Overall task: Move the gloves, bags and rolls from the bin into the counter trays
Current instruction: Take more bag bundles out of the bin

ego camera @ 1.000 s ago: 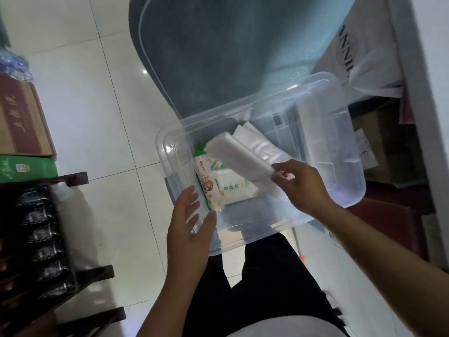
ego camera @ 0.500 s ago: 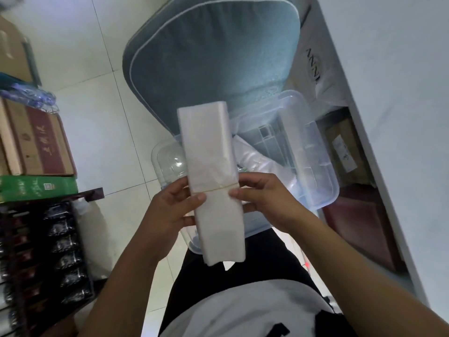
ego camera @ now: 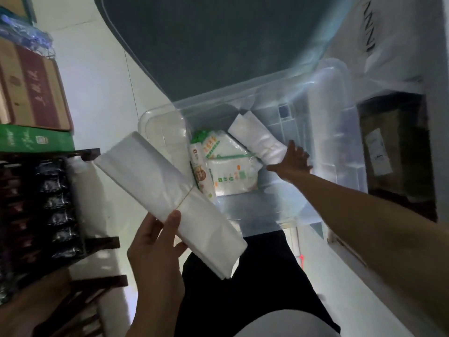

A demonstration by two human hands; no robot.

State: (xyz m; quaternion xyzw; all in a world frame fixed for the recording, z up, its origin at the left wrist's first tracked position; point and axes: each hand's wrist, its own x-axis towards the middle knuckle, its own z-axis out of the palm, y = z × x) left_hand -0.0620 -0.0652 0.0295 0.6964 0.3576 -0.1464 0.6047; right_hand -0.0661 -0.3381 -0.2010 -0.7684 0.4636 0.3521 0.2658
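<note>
A person bends over a clear plastic bin [ego camera: 323,132], sorting packaged supplies bound for counter trays that are nowhere in view. The left hand [ego camera: 155,249] grips a flat white bundle of bags [ego camera: 167,193], thumb on its upper face and fingers curled beneath, just near of the thin band cinching its middle; the bundle hangs clear of the bin, beyond its left rim. The right hand [ego camera: 292,158] reaches down inside the bin with fingers spread, at the near end of a second white bundle [ego camera: 258,138] that lies slanted on the bin floor; motion blur leaves it unclear whether the hand touches that bundle yet, and it has hold of nothing. Left of that bundle, also inside the bin, lie a flat white packet with green print [ego camera: 230,166] and a narrow orange-and-green packet [ego camera: 201,171] standing on edge against it; what they contain cannot be read. The right half of the bin floor shows only its moulded ribs. The bundles look light, soft and slick, likely to sag or slide from a loose grip; the banded middle, where the layers are pinched together, appears the safest place to take hold, and the lying one probably calls for fingers slipped under it.
</note>
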